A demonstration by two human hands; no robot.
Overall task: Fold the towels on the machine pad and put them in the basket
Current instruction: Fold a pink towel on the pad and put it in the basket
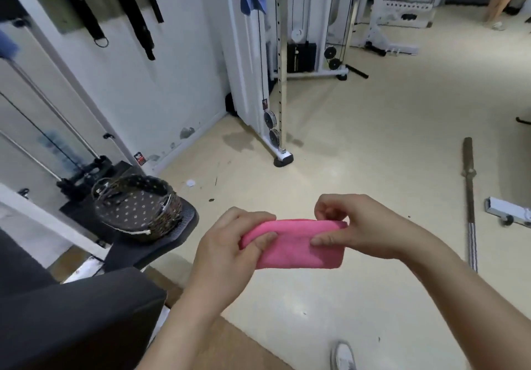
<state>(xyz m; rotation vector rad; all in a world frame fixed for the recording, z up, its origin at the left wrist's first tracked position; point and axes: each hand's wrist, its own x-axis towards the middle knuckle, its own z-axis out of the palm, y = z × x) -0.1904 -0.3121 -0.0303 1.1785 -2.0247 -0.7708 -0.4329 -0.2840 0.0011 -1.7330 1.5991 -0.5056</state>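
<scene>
- Your hands hold a small, folded, bright pink terry towel [296, 244] in the air over the cream floor [373, 145], just below the middle of the view; it touches no surface
- Your left hand [230, 243] grips the towel's end at 9 o'clock; the thumb presses on the face nearest you and the fingers curl over the top fold
- Your right hand [359, 226] pinches the end at 3 o'clock; the thumb lies flat on the near face, the fingers bunch together over the upper edge
- The round brown woven basket [169, 217] with its dotted fabric lining stands at about 9 o'clock of the towel, well apart from it; it rests on a black mesh seat [186, 223]
- A dark grey padded cushion [71, 318] fills the corner at 7 o'clock, beside your left forearm
- A long steel barbell [469, 206] lies on the floor at 3 o'clock, beyond your right hand
- A white cable machine [275, 82] stands at 12 o'clock; a white shoe [343, 355] shows at 5 o'clock
</scene>
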